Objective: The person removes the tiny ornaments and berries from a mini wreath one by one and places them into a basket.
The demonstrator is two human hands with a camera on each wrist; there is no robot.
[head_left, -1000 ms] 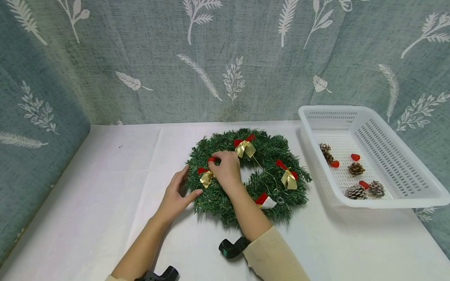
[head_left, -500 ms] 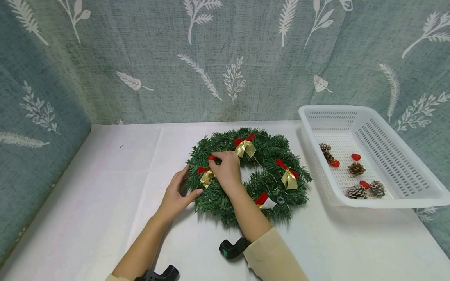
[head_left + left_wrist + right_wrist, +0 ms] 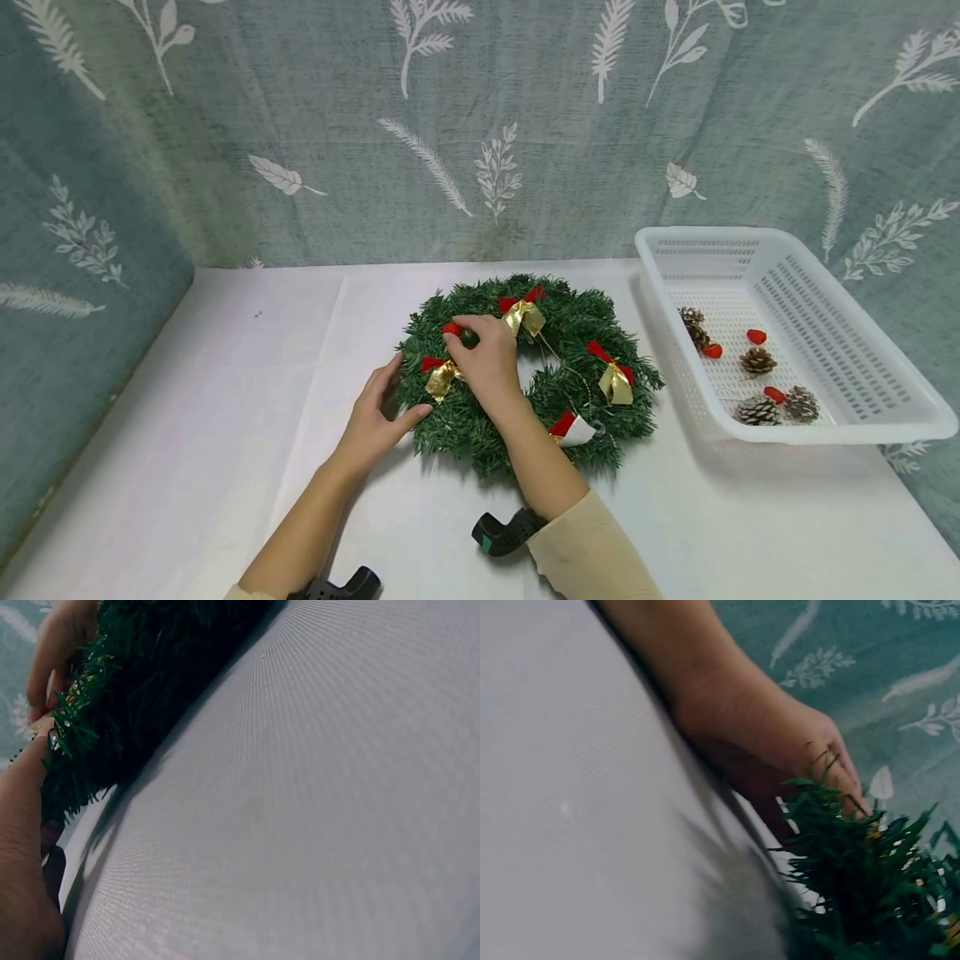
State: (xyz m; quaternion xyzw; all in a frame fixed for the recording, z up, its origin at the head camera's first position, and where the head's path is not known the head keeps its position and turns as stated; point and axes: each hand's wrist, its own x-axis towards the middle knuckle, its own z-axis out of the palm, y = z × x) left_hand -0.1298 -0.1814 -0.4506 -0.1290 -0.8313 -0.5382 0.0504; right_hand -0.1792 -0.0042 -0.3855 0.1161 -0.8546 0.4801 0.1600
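A green wreath (image 3: 615,325) with red and gold bows lies on the white table. At its left edge, my left hand (image 3: 378,421) holds the wreath; the thumb rests on the top and the other fingers lie around the outer side. Over the upper left of the ring, my right hand (image 3: 487,354) pinches a small red ornament (image 3: 452,328) between thumb and index finger, just above the gold bow (image 3: 441,379). In the left wrist view my right hand (image 3: 60,652) shows behind the greenery. My left hand (image 3: 772,735) appears in the right wrist view.
To the right stands a white plastic basket (image 3: 862,433) with several pine cones (image 3: 758,361) and red ornaments (image 3: 757,336) inside. A patterned grey-green curtain (image 3: 337,217) hangs behind the table. White tabletop (image 3: 247,400) stretches left of the wreath.
My right hand has lifted slightly, still pinching the red ornament, and more of the ornament shows. My left hand has stayed in place.
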